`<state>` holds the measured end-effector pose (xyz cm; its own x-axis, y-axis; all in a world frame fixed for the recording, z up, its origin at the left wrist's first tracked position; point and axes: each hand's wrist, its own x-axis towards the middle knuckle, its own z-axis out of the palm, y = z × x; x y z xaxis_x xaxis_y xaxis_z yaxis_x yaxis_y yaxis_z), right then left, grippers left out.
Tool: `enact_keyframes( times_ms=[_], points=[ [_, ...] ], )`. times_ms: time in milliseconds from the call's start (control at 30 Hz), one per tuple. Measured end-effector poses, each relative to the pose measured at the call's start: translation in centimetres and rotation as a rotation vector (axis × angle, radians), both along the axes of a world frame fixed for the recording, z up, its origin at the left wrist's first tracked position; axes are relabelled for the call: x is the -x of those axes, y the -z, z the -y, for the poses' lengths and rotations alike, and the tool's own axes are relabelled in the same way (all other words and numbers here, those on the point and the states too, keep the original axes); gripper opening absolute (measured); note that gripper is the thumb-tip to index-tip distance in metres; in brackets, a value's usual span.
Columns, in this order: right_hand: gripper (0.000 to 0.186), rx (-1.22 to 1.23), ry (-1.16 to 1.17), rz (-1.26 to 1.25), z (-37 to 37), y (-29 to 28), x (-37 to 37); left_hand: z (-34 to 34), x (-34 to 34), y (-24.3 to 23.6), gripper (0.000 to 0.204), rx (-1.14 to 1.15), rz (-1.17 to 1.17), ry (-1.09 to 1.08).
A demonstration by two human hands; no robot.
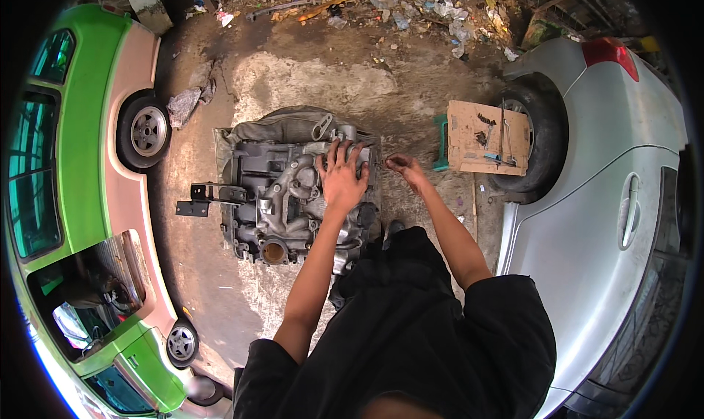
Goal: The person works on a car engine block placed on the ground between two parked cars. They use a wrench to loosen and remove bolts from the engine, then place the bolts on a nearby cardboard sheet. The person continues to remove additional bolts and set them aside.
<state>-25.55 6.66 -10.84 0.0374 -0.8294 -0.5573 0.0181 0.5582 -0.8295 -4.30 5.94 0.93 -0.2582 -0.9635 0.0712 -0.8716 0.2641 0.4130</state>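
A grey metal car engine lies on the ground in front of me, with a cast intake manifold on top. My left hand rests palm down on the engine's upper right part, fingers spread and holding nothing. Just off the engine's right side, my right hand hangs in the air with its fingers drawn together. Whatever may be between those fingertips is too small to make out. A black metal bracket sticks out from the engine's left side. Grey cloth shows behind and under the engine.
Cardboard with several tools and small parts sits on a green stool at the right. Beyond it stands a silver car. A green and pink van stands at the left. Litter lies along the far edge.
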Motion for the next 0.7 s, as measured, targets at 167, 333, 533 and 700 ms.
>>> enact_keyframes(
  times_ms=[167,333,533,700],
  points=[
    [0.021,0.037,-0.027,0.018,0.3,0.9,0.4,0.0,0.1,0.0,0.046,-0.020,0.016,-0.006],
    [0.015,0.078,0.014,0.053,-0.2,2.4,0.1,0.0,0.1,0.0,0.046,0.014,0.003,0.002],
    [0.012,0.135,0.060,0.167,-0.2,3.6,-0.7,0.0,0.1,-0.1,0.046,-0.003,0.003,-0.006],
    [0.013,0.138,0.086,0.168,-0.6,2.4,-1.3,0.0,0.1,0.0,0.047,-0.001,-0.009,-0.012]
  ],
)
